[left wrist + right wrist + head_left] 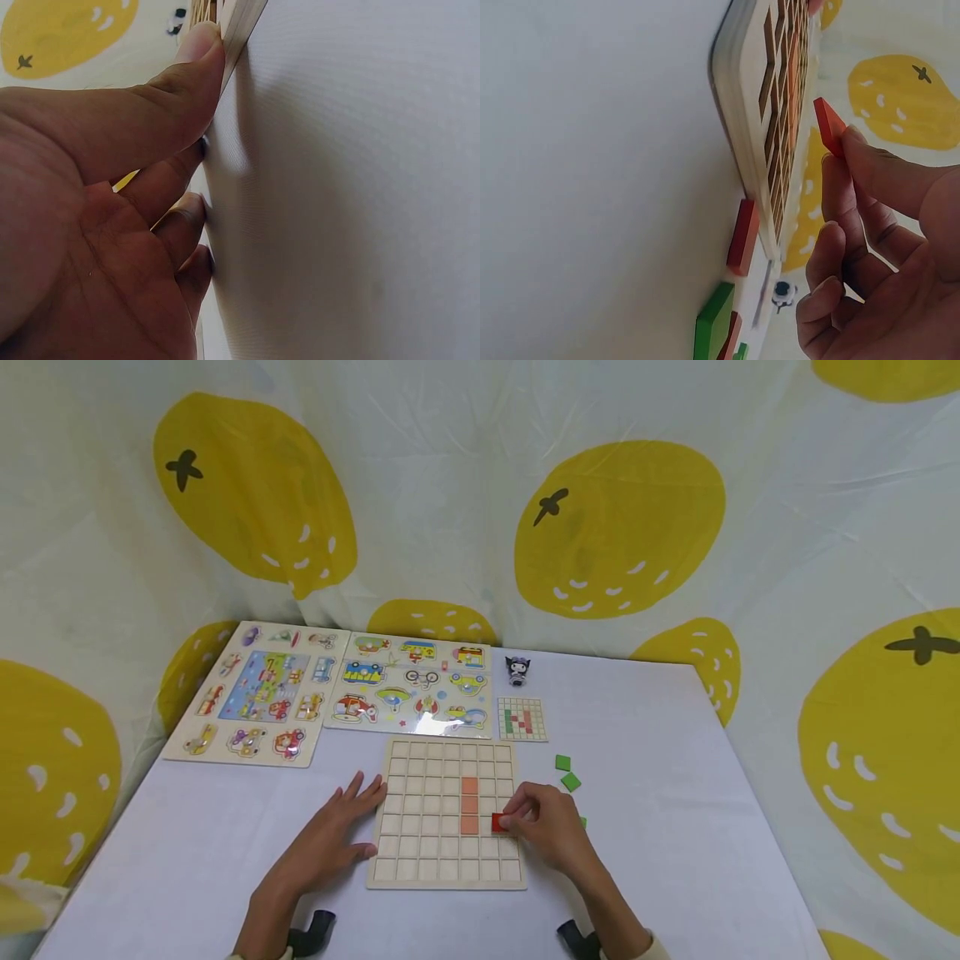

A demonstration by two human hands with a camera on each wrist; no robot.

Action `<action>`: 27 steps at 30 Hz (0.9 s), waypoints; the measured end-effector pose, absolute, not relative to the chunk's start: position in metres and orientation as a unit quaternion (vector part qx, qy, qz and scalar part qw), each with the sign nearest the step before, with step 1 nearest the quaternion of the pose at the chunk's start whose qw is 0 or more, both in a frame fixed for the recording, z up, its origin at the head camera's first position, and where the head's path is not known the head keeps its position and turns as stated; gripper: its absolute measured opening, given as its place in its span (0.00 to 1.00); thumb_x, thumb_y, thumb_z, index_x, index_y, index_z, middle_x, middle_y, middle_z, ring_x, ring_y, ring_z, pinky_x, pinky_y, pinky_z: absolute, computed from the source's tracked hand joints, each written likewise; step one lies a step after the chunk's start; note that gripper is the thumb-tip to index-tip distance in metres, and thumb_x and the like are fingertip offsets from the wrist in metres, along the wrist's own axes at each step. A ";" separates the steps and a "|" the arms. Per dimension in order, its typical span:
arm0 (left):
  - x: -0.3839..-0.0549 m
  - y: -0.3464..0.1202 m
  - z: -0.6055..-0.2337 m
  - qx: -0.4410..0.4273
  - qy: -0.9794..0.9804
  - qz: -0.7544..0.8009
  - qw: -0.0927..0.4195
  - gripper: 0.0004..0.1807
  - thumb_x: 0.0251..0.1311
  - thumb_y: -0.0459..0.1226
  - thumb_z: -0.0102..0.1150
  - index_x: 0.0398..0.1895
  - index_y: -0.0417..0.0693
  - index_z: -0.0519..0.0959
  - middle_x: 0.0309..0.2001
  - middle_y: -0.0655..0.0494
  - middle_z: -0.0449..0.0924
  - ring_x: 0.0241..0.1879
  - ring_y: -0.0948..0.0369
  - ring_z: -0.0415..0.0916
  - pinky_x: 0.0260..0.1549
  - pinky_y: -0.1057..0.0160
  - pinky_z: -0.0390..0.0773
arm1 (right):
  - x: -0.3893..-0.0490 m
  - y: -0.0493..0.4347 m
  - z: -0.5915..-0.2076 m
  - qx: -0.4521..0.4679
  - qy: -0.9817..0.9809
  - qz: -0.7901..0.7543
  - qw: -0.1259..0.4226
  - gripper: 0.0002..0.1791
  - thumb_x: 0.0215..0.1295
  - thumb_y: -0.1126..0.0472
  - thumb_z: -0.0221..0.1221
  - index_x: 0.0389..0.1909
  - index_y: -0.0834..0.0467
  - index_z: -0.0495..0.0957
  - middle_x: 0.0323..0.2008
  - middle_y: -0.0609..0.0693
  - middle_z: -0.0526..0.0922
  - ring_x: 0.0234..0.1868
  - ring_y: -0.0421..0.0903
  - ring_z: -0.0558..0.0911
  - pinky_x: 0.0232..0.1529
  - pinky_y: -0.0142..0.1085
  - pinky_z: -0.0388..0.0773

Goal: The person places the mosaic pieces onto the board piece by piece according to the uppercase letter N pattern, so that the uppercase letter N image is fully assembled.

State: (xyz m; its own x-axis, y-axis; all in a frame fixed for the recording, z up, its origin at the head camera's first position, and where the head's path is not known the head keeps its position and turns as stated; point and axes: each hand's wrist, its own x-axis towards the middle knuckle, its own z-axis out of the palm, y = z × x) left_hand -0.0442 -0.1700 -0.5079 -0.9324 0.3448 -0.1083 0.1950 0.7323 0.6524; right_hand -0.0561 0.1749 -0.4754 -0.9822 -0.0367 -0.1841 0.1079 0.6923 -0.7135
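Note:
My right hand (pixel 551 827) pinches a red square tile (pixel 829 127) between thumb and fingertips. In the head view that tile overlaps the right part of a wooden grid board (pixel 427 846); the right wrist view shows it held above the board's surface. A column of orange-red tiles (pixel 469 804) sits in cells right of the board's middle. My left hand (pixel 330 839) lies spread at the board's left edge, its thumb (pixel 199 56) and fingertips right at the rim.
Green tiles (pixel 571 781) lie right of the board, with a red tile (pixel 743 238) beside its edge. Behind it are a small pattern card (pixel 536 731), a figurine (pixel 517 670), a vehicle puzzle board (pixel 408 722) and another picture puzzle (pixel 258 747). A patterned curtain (pixel 435 485) hangs behind the table.

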 end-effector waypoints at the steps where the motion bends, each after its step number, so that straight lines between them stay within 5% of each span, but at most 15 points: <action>1: -0.044 -0.170 -0.507 0.145 0.924 0.336 0.113 0.53 0.50 0.35 0.81 0.82 0.49 0.66 0.83 0.54 0.59 0.86 0.44 0.45 0.84 0.37 0.47 | -0.055 0.174 -0.476 0.016 0.916 -0.389 0.094 0.11 0.58 0.61 0.78 0.30 0.48 0.84 0.27 0.43 0.82 0.30 0.44 0.75 0.26 0.29 0.72; 27: -0.046 -0.169 -0.509 0.140 0.925 0.328 0.130 0.54 0.50 0.35 0.81 0.82 0.50 0.64 0.84 0.54 0.57 0.87 0.44 0.43 0.85 0.36 0.46 | -0.044 0.134 -0.484 -0.060 0.941 -0.316 0.107 0.12 0.58 0.60 0.77 0.24 0.45 0.83 0.22 0.38 0.78 0.30 0.39 0.76 0.26 0.30 0.73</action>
